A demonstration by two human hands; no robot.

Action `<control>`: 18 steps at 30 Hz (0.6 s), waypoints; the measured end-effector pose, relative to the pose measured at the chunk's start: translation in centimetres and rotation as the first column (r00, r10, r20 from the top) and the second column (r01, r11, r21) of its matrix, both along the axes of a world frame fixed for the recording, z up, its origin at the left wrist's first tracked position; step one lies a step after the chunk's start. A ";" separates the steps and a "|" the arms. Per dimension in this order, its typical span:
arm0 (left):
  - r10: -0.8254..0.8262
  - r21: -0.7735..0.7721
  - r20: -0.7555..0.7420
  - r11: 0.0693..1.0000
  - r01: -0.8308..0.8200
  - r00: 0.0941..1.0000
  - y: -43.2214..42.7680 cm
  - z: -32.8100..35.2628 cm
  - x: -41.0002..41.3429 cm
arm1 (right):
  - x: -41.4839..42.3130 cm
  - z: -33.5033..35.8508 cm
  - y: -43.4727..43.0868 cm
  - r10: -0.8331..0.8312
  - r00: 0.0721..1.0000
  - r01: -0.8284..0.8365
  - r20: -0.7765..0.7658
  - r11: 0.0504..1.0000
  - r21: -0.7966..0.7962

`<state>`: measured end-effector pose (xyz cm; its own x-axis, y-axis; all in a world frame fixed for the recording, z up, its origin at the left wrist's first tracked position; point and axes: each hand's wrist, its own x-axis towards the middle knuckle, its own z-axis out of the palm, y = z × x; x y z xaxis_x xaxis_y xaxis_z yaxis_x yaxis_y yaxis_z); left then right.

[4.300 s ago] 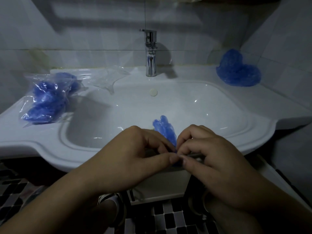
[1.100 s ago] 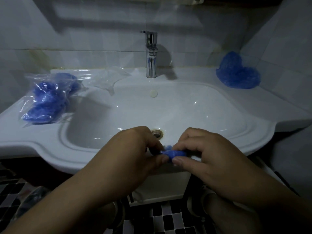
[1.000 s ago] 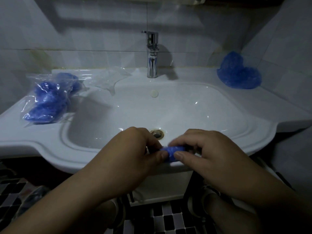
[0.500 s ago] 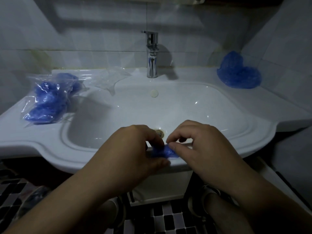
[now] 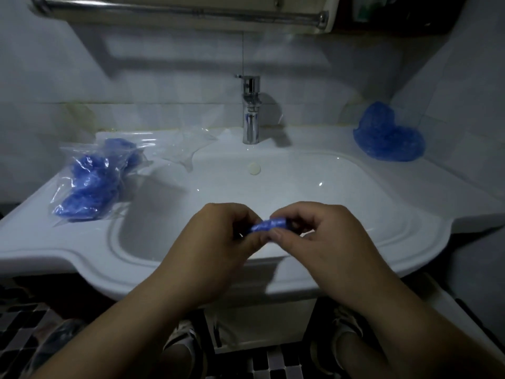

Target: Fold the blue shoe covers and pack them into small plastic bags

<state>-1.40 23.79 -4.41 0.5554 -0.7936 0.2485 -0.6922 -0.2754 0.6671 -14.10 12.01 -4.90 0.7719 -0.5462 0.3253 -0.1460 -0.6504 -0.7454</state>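
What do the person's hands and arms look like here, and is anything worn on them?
Both arms are bare to the frame edge, with no sleeves. The left hand and right hand wear no gloves, and no rings, watch or bracelet show in this dim light.

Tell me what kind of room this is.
Most likely a bathroom: a white sink with a chrome tap, a tiled wall behind it, and what looks like a metal towel rail above.
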 end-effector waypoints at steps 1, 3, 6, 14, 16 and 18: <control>-0.008 -0.047 -0.084 0.999 0.004 0.996 -0.3 0.5 0.2 | 0.3 0.3 -0.2 -0.022 0.998 0.017 0.054 0.995 0.097; -0.023 -0.115 -0.264 0.993 -0.008 0.964 -1.2 1.3 0.7 | 1.3 0.7 -0.6 -0.066 0.989 0.021 0.136 0.950 0.310; -0.009 -0.140 -0.444 0.988 -0.059 0.896 -2.7 2.4 1.8 | 3.4 1.0 -1.6 -0.135 0.981 0.037 0.138 0.833 0.551; 0.041 0.030 -0.146 0.999 -0.037 0.988 -6.8 2.9 8.3 | 7.4 1.8 -3.4 -0.291 0.942 0.163 0.166 0.830 0.534; 0.181 0.085 0.237 0.975 -0.206 0.955 -7.8 2.1 12.3 | 7.2 1.8 -3.4 -0.277 0.947 0.156 0.162 0.839 0.520; 0.249 0.167 0.395 0.927 -0.335 0.884 -8.5 1.3 16.0 | 6.5 1.7 -3.3 -0.268 0.949 0.156 0.165 0.855 0.494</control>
<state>14.57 15.32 -3.09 0.6766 -0.6673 0.3114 -0.7364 -0.6145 0.2832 -7.55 8.67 -3.22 0.5583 -0.8186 0.1352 -0.0358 -0.1865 -0.9818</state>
